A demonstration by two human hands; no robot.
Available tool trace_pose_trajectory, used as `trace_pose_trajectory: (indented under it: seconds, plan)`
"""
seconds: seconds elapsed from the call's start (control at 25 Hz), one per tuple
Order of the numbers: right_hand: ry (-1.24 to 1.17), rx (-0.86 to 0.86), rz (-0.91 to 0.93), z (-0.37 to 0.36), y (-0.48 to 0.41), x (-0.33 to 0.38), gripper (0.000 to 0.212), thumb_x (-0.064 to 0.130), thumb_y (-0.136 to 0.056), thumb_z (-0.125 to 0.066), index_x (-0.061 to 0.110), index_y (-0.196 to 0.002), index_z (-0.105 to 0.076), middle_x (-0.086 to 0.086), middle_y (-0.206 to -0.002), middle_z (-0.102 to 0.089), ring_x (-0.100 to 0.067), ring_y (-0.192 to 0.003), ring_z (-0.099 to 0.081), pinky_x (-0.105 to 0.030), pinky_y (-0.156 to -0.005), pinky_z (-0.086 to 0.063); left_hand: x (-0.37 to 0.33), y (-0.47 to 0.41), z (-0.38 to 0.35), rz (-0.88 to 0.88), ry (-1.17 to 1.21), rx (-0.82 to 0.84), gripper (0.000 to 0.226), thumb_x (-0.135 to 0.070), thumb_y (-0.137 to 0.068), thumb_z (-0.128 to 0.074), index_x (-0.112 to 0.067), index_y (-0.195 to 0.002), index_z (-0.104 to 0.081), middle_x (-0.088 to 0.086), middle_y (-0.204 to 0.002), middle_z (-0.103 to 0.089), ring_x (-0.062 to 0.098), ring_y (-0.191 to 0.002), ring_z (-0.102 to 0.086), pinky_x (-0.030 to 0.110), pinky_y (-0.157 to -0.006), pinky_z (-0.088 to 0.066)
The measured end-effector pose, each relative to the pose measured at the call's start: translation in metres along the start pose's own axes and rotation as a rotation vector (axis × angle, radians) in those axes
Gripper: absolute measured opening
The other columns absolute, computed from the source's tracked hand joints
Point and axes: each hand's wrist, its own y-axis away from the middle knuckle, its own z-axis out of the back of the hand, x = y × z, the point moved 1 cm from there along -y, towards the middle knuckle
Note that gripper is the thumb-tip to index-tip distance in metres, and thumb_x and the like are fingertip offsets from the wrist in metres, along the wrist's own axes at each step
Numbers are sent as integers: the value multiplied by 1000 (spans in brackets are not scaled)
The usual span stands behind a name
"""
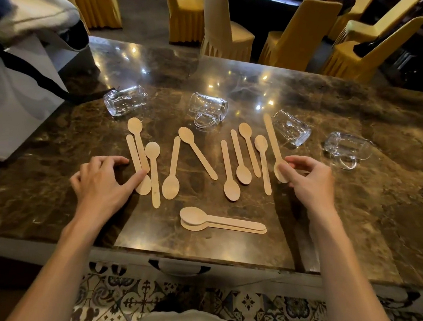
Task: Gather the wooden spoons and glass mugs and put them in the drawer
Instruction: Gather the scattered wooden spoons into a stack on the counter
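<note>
Right hand [308, 180] pinches the rightmost spoon [273, 140] by its bowl, left hand [101, 180] thumbs the leftmost spoon [132, 151], mugs [208, 106] lying farther back.

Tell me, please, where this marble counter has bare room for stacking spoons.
Bare marble counter lies right of the stacked spoon pair, nearer than the right hand, and behind the glass mugs. Loose wooden spoons crowd the middle.

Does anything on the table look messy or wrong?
Yes. All four glass mugs lie tipped on their sides along the far part of the marble table, none upright. The wooden spoons are scattered, pointing different ways. Nothing looks spilled or broken.
</note>
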Motion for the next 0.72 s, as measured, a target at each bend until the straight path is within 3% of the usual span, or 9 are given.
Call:
trace_pose_trajectory:
  seconds: [0.24, 0.44, 0.72]
  plan:
    - [-124, 288, 104, 9, 25, 30, 13, 26, -77, -75, 25, -89, -76, 12, -78, -73, 1, -69, -65, -11, -55, -50, 5, 12, 8, -4, -34, 2, 54, -63, -77, -55, -26, -116, -57, 11, -125, -49, 30, -122, -36, 46, -103, -18]
    - [-25, 565, 139, 1, 50, 30, 10, 24, -78, -73, 24, -87, -76, 5, -84, -74, -9, -79, -66, -23, -72, -55, 19, 24, 15, -19, -88, 5, 48, -64, -77, -53, -30, -110, -60, 8, -119, -56, 29, -118, -42, 44, -100, -19]
    - [93, 721, 170, 2, 58, 12, 6, 24, -80, -72, 28, -83, -76, 18, -77, -72, 4, -71, -62, -8, -61, -45, 29, 37, 24, -16, -185, -37, 36, -54, -83, -53, -29, -107, -62, 3, -108, -62, 25, -105, -50, 40, -90, -21]
